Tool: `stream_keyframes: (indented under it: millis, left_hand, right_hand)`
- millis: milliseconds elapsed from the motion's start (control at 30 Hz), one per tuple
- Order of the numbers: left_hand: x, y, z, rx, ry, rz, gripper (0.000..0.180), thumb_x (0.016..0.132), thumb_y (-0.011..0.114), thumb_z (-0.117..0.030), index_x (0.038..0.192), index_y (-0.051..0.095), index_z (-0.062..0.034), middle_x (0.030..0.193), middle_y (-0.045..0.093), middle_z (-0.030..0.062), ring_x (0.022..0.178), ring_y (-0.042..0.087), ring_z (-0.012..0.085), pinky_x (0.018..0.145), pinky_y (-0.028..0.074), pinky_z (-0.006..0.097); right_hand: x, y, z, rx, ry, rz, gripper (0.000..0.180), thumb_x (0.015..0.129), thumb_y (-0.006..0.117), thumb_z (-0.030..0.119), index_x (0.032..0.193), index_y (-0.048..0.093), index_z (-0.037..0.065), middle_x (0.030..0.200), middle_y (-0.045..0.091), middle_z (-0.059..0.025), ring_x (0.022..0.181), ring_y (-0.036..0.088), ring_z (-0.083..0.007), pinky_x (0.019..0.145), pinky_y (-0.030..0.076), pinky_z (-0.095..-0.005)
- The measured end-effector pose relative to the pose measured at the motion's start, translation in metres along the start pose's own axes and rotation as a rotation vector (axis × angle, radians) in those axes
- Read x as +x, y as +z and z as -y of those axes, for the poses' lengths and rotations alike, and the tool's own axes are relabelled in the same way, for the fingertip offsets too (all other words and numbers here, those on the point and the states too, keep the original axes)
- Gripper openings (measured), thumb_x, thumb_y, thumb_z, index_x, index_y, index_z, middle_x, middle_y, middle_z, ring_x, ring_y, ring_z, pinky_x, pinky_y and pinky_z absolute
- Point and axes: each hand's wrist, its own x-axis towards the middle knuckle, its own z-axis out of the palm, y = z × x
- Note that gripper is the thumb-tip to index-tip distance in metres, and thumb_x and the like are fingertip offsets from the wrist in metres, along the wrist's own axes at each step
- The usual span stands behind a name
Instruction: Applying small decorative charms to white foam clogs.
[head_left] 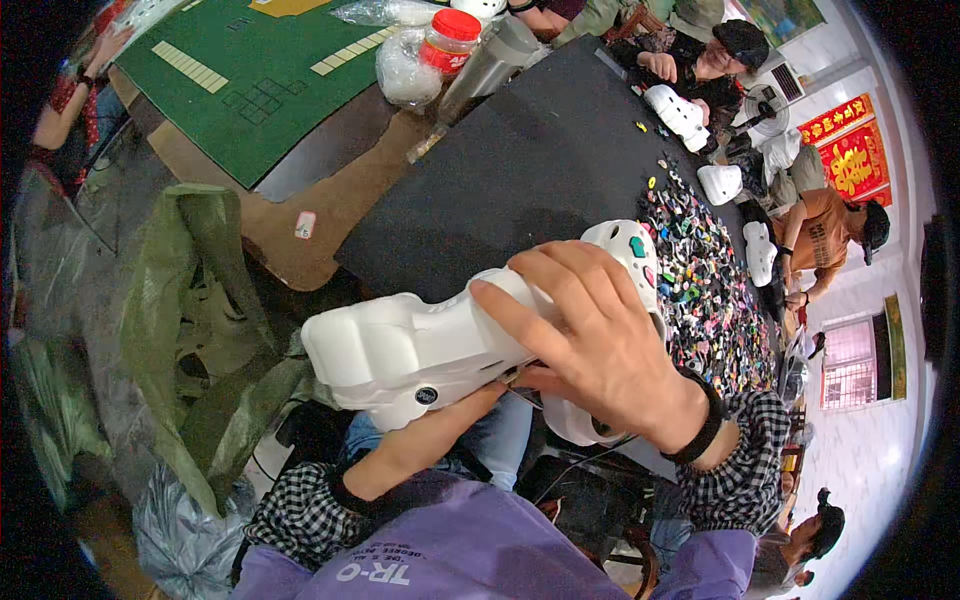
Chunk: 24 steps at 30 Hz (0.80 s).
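A chunky white clog (365, 350) is held up in front of my body, its thick sole end toward the left. Colored charms sit in the holes of its toe at the right, one of them green (638, 246). My right hand (585, 335) is closed over the clog from above, fingers across its upper and thumb at its lower side. Below that hand, part of a second white clog (575, 425) shows. My left hand (493, 396) reaches up beneath the first clog, where its fingers are hidden behind the shoe and my right hand.
On the black table (480, 180) lies a wide heap of small colorful charms (705, 290). Other people sit along the far side with white clogs (720, 184). A red-lidded jar (450, 42) and metal tumbler (490, 70) stand near a green mat (250, 90). Green sacking (180, 300) lies left.
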Motion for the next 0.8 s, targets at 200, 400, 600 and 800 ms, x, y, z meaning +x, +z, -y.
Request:
stream_keyframes:
  millis: [200,400,600,800]
  left_hand:
    - [0.022,-0.006,-0.025,0.715,0.434,-0.024,0.037,0.087,0.068,-0.020,0.122,0.063,-0.0104,0.120,0.064,0.0097,0.113,0.058,0.0264,0.099,0.044,0.038]
    - [0.038,-0.014,-0.013,0.457,0.291,-0.001,0.028,0.087,0.068,-0.021,0.112,0.068,-0.0096,0.104,0.069,0.0066,0.096,0.064,0.0211,0.090,0.048,0.035]
    - [0.038,-0.015,-0.024,0.468,0.068,-0.031,0.022,0.089,0.066,-0.021,0.109,0.069,-0.0111,0.093,0.069,0.0090,0.082,0.066,0.0202,0.076,0.052,0.034]
    - [0.039,-0.024,0.012,1.077,0.711,-0.115,0.035,0.083,0.066,-0.017,0.118,0.066,-0.0212,0.109,0.066,0.0099,0.091,0.065,0.0280,0.073,0.053,0.039]
  right_hand:
    - [-0.009,-0.005,-0.015,0.065,0.067,-0.067,0.087,0.057,0.079,0.028,0.137,0.047,0.013,0.125,0.051,-0.0132,0.117,0.048,-0.0324,0.103,0.038,-0.0489]
    - [-0.002,0.006,-0.017,0.031,0.111,-0.078,0.088,0.060,0.081,0.021,0.139,0.043,0.008,0.128,0.047,-0.0184,0.118,0.047,-0.0379,0.102,0.038,-0.0501]
    - [0.006,0.009,-0.030,0.047,0.154,-0.051,0.087,0.061,0.079,0.020,0.139,0.042,0.008,0.126,0.047,-0.0194,0.117,0.046,-0.0380,0.101,0.038,-0.0490]
    - [0.020,-0.002,-0.027,0.023,0.138,-0.004,0.086,0.058,0.081,0.018,0.135,0.045,0.009,0.115,0.049,-0.0155,0.110,0.049,-0.0345,0.096,0.040,-0.0456]
